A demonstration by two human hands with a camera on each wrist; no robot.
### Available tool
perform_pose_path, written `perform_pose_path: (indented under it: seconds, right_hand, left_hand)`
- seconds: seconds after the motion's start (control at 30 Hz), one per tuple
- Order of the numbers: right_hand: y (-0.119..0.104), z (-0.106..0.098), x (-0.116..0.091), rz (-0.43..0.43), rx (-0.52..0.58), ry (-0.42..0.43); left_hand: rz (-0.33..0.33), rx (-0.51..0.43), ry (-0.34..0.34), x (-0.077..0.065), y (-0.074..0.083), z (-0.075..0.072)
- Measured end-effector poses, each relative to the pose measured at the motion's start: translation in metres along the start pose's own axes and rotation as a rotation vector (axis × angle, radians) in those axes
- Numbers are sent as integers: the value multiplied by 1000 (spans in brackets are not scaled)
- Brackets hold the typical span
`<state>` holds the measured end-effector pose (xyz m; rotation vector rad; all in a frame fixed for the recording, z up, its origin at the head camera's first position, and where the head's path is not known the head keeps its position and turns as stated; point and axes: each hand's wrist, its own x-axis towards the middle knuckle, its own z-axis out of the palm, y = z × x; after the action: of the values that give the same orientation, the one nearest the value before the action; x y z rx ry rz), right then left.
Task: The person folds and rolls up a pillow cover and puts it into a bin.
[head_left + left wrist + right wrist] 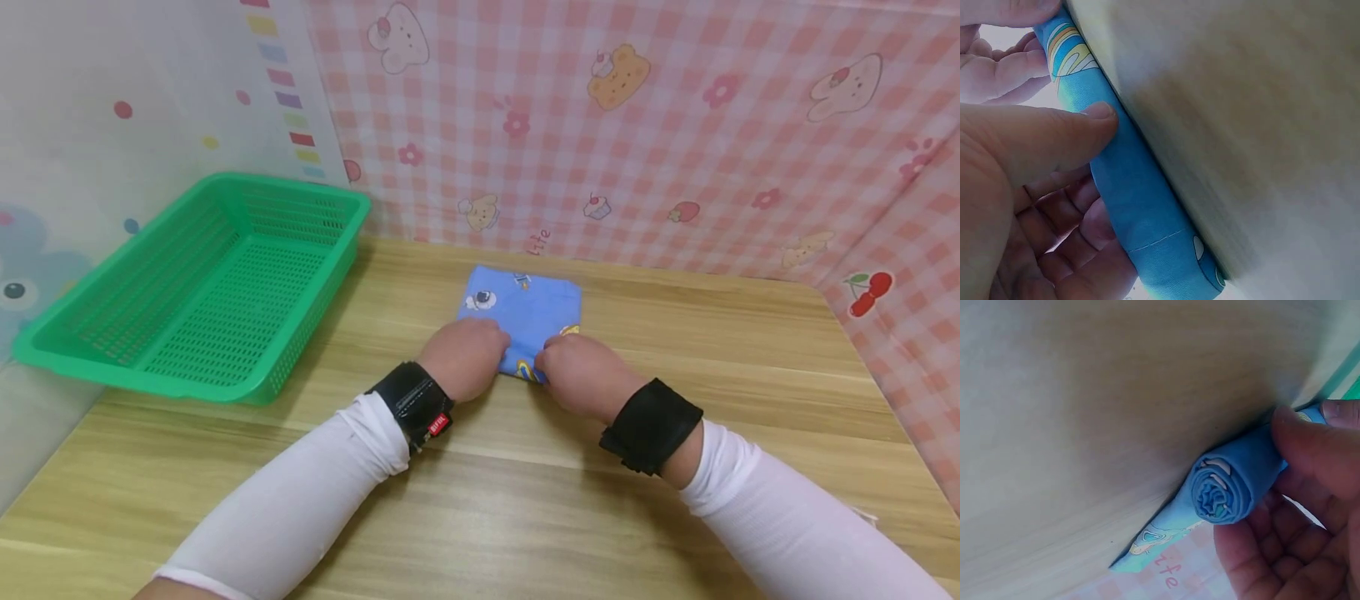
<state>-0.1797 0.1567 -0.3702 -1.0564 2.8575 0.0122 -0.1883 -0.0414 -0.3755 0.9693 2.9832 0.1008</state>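
A blue printed cloth (536, 304) with cartoon figures lies on the wooden table, its far part flat and its near edge wound into a roll. From the right wrist view, the roll's end (1215, 495) shows tight spiral layers. My left hand (467, 358) holds the left part of the roll, with the thumb (1094, 125) along the near side and the fingers curled over the other side. Beside it, my right hand (588, 377) grips the right part the same way. In the head view both hands cover much of the roll.
To the left stands a green plastic basket (258, 390) with slotted walls and floor. A pink checked wall covering (540, 167) rises behind the wooden table (480, 525), with another wall at the left and one at the right.
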Motion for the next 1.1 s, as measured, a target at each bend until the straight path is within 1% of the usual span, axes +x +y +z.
perform_pose_path:
  seconds: [0.1,0.27,0.47,0.67,0.93,1.1]
  right_hand:
    - [1,1,0,2,-5,13]
    - [3,2,0,13,21,32]
    - [7,0,2,-4,67,24]
    - [15,0,5,32,182,-41]
    - [32,5,12,120,365,-103]
    - [40,5,17,150,456,-142]
  left_hand:
    - [-4,3,-8,0,0,0]
    - [-12,8,-13,1,1,1]
    - [-16,18,-15,2,1,1]
    - [-28,19,-34,4,1,2]
    - [-43,-43,-70,7,-4,-3]
    - [-43,-47,-87,11,-7,-5]
